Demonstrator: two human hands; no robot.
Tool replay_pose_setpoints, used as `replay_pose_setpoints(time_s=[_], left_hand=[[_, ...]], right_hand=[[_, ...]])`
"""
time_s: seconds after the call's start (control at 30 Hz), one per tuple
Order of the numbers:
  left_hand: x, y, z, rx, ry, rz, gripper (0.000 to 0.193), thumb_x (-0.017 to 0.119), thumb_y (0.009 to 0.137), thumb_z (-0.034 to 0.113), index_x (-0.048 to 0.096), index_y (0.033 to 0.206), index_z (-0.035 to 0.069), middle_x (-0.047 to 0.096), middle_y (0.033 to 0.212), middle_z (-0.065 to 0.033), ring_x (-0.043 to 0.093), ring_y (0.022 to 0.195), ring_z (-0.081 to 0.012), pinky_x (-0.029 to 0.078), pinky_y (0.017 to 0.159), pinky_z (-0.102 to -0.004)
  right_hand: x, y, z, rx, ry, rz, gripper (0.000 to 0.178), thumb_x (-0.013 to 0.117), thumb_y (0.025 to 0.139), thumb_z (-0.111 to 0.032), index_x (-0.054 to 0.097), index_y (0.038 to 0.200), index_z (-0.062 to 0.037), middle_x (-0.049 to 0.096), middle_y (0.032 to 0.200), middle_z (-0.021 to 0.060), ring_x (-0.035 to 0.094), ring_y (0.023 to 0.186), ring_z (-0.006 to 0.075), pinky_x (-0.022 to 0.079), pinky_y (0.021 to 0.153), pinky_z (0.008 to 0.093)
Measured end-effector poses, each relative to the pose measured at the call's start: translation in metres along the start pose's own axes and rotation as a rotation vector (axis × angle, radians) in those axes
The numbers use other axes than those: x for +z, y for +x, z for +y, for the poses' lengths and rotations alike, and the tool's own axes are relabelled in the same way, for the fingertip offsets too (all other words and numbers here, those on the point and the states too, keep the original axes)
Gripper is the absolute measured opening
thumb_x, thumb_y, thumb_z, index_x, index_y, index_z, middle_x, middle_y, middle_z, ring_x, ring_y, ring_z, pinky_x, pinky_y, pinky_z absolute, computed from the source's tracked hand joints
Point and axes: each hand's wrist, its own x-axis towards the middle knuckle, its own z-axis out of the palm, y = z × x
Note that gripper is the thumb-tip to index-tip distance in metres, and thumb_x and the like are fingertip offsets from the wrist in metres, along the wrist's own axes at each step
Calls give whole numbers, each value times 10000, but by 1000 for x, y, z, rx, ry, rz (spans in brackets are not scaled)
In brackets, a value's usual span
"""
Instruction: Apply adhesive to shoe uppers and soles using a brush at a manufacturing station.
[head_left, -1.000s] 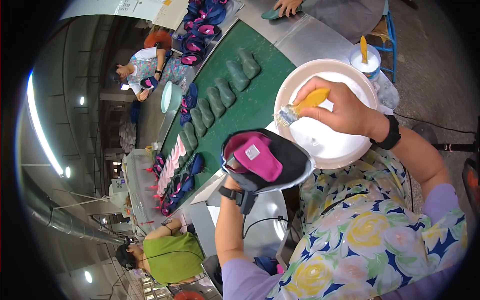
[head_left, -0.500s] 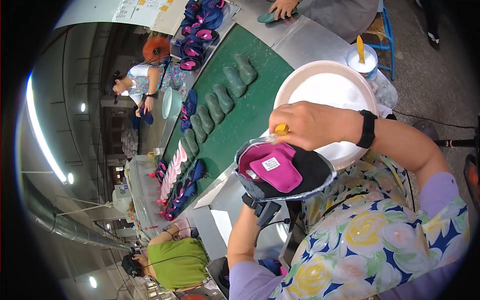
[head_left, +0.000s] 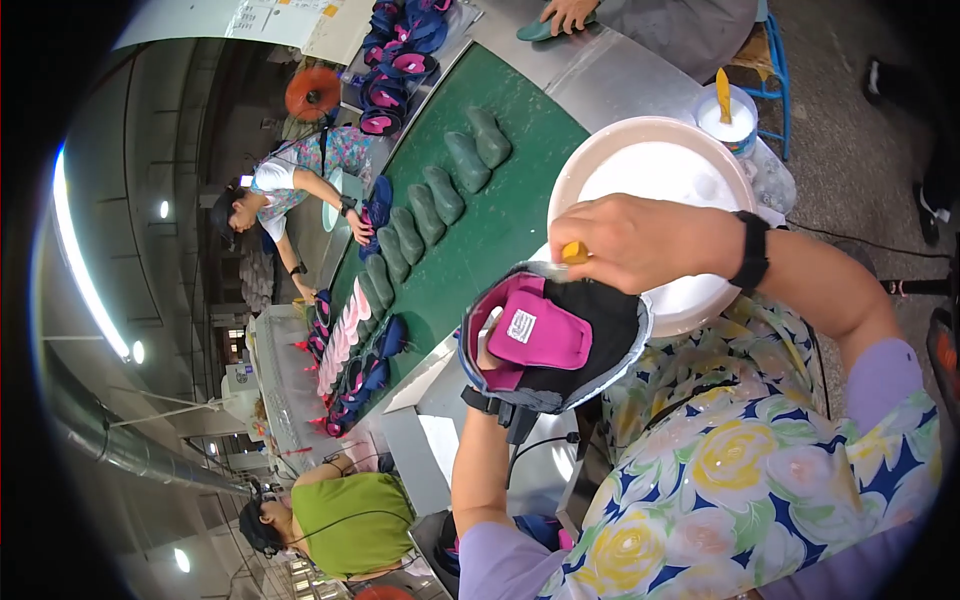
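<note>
My right hand [head_left: 640, 245] is closed around a brush with a yellow handle [head_left: 573, 252], held at the upper edge of a shoe upper. The brush's tip is mostly hidden under my fingers. This shoe upper [head_left: 612, 335] is dark with a magenta tongue and lining, a white label and a greyish rim, and its opening faces me. My left hand [head_left: 488, 350] holds it from the far side. Only a bit of that hand shows through the opening; the upper covers the rest. Below my right wrist sits a wide pinkish basin [head_left: 566, 165] of white liquid.
A green conveyor belt [head_left: 510, 215] carries a row of green shoe lasts [head_left: 440, 195], pale pink pieces [head_left: 343, 335] and navy shoes [head_left: 385, 345]. A tub [head_left: 728, 120] with a yellow-handled brush stands beyond the basin. Co-workers sit or stand around the belt; one hand [head_left: 570, 14] rests on a green last.
The shoe upper has shifted slightly left and turned, with its opening more toward me. My right hand with the brush follows its edge. A co-worker across the belt now reaches to the shoes.
</note>
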Motion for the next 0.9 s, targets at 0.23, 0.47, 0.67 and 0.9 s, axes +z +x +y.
replay_pose_setpoints(time_s=[0.23,0.47,0.67,0.9], left_hand=[[-10,-14,-3,-12,-69,41,405,539,1011,194,496,1378,26,610,1247,-111,631,1077,-239,512,932,-337],[-22,-5,-2,-16,-133,89,404,537,1013,194,494,1378,26,610,1246,-111,633,1072,-238,513,931,-335],[-18,-6,-3,-21,-176,99,404,536,1014,194,493,1378,26,610,1246,-111,635,1067,-237,514,929,-334],[-26,21,3,-40,-215,122,403,535,1015,194,492,1379,26,610,1245,-111,637,1062,-236,515,928,-333]], right_hand=[[2,1,-2,-93,14,106,167,651,866,-106,532,957,-30,629,854,163,639,790,368,491,716,426],[-11,-15,0,38,34,167,154,622,886,-105,535,1002,-54,641,869,151,641,807,352,492,706,403],[1,-19,14,89,123,79,160,633,879,-122,540,984,-45,641,848,148,637,772,350,494,700,405],[-10,-61,43,330,-204,26,169,644,868,-108,545,979,-27,639,835,169,633,773,339,485,706,399]])
